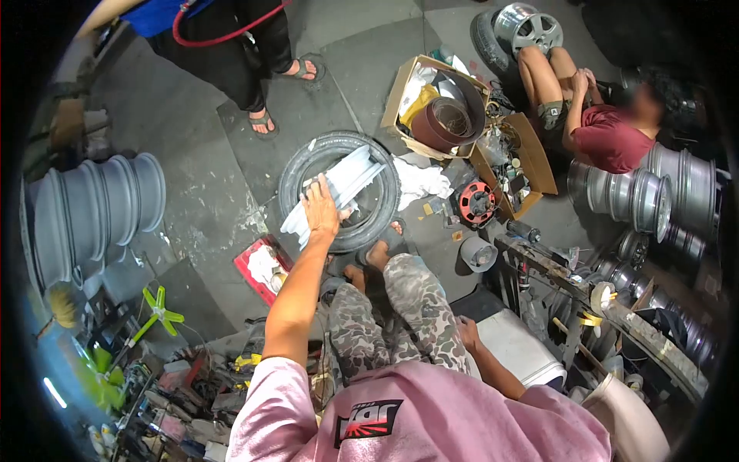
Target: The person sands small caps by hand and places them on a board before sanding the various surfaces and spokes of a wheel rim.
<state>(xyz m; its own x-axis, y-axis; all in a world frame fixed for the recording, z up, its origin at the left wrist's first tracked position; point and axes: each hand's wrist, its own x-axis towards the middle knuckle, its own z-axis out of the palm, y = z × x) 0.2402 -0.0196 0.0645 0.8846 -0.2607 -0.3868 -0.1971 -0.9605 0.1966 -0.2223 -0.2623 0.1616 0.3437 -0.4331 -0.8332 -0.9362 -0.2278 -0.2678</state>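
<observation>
My left hand (319,208) lies on a pale grey wheel rim (350,179), fingers spread across its edge. The rim stands tilted on a black tyre (293,165) that lies flat on the floor in front of my feet. My right hand (467,333) hangs low beside my right thigh, near a white-grey box-like seat (512,350); its fingers are partly hidden, and I cannot make out whether it holds anything.
Two people are near, one standing in sandals (263,122), one seated in a red shirt (616,138). Around me are a cardboard box (394,96), a red tray (248,269), a red reel (476,204), stacked rims (100,208) and a metal frame (647,343).
</observation>
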